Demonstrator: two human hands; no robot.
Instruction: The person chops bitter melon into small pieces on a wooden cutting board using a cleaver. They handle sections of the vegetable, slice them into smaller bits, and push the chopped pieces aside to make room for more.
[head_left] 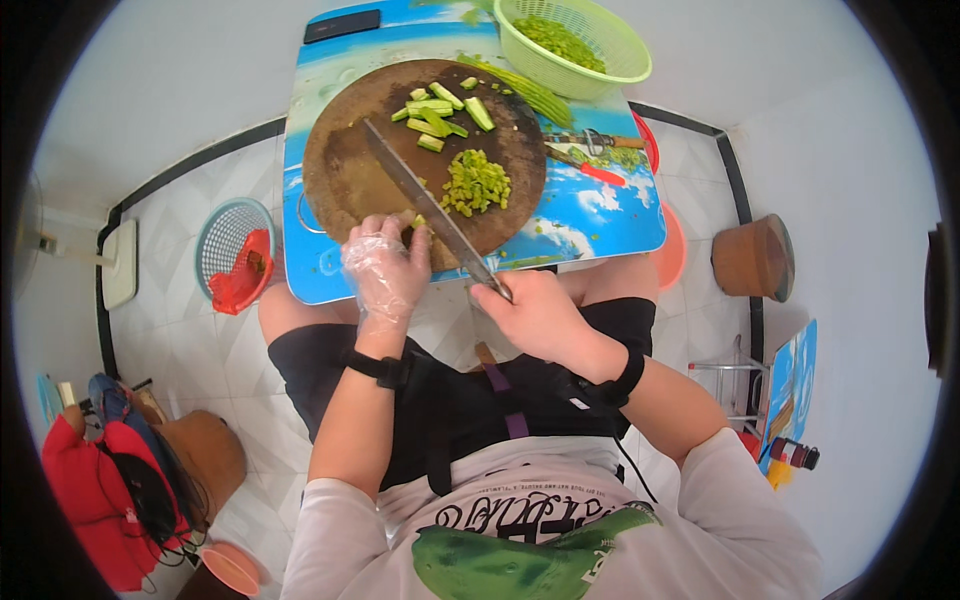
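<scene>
My right hand (535,312) grips the handle of a long kitchen knife (415,192); its blade lies slantwise over a round dark wooden chopping board (345,165). My left hand (385,265), in a thin clear plastic glove, rests at the board's near edge and pinches a small green piece against the blade. A heap of finely diced green vegetable (476,183) sits right of the blade. Longer green sticks (440,108) lie at the board's far side.
The board rests on a small blue patterned table (600,215). A light green colander (575,40) of chopped greens stands at the far right, with scissors (598,141) and a red-handled tool beside it. A dark phone (342,25) lies far left. On the floor, a blue basket (225,240) sits left.
</scene>
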